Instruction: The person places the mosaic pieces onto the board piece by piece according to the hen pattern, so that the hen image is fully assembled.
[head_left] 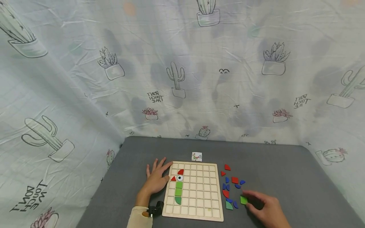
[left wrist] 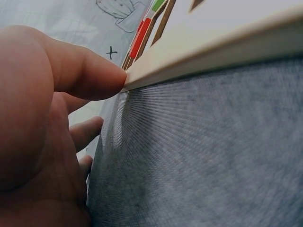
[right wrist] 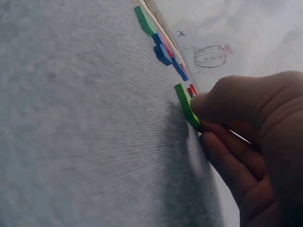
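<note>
A wooden grid board (head_left: 192,218) lies on the grey table. My left hand (head_left: 155,181) rests at its left side with fingers spread, the thumb and index fingertip touching the edge. In the board's left columns sit a red quarter-round piece (head_left: 181,172), a red triangle (head_left: 173,178), an eye tile (head_left: 180,178), two green squares (head_left: 178,188) and a green quarter-round piece (head_left: 178,200). Right of the board, my right hand (head_left: 266,205) pinches a light green square tile (head_left: 243,200) between thumb and fingers. The right wrist view shows that tile (right wrist: 186,105) tilted close over the table.
Loose red and blue pieces lie between the board and my right hand, among them a red square (head_left: 235,180) and a green quarter-round piece (head_left: 229,205). A small picture card (head_left: 196,156) lies behind the board. Printed cloth (head_left: 199,104) hangs around the table.
</note>
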Available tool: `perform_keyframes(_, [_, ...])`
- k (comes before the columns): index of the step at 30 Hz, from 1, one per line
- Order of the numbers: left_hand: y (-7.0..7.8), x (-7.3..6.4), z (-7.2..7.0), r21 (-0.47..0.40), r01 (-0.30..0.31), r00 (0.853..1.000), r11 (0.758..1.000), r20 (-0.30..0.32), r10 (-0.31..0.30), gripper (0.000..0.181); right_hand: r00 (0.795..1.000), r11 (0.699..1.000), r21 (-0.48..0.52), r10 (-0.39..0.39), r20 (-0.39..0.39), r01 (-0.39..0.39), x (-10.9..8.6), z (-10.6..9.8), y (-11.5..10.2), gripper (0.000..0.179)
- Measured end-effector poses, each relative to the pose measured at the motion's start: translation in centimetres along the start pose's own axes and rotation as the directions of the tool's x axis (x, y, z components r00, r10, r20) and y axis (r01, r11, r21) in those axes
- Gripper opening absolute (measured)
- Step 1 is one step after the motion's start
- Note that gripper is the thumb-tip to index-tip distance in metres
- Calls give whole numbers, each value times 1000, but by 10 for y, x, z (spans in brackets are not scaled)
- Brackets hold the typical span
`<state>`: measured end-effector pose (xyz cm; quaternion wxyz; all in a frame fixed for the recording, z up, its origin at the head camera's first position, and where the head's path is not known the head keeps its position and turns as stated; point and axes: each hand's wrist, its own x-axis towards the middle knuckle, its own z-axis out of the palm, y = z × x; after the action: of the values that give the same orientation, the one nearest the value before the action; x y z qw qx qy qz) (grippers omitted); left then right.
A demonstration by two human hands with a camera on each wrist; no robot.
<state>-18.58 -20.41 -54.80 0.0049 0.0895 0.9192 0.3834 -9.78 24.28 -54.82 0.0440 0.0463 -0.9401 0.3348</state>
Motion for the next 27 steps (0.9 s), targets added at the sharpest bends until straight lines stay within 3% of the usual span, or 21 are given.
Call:
perform_keyframes(15, [1,-2,-1,-3,-4,1000,1000,3,4,64,998,999,10,41,-55,-40,-2,5,-6,39])
perform_keyframes(22, [3,-2,-2,-8,1,1000,1000,0,-1,64,994,974,208,104,-36,-95,-1,7,-27,43])
perform_keyframes(27, [2,-2,-2,-8,1,1000,1000,-3,-1,64,997,952,304,60,-52,-41,1,14,-46,42])
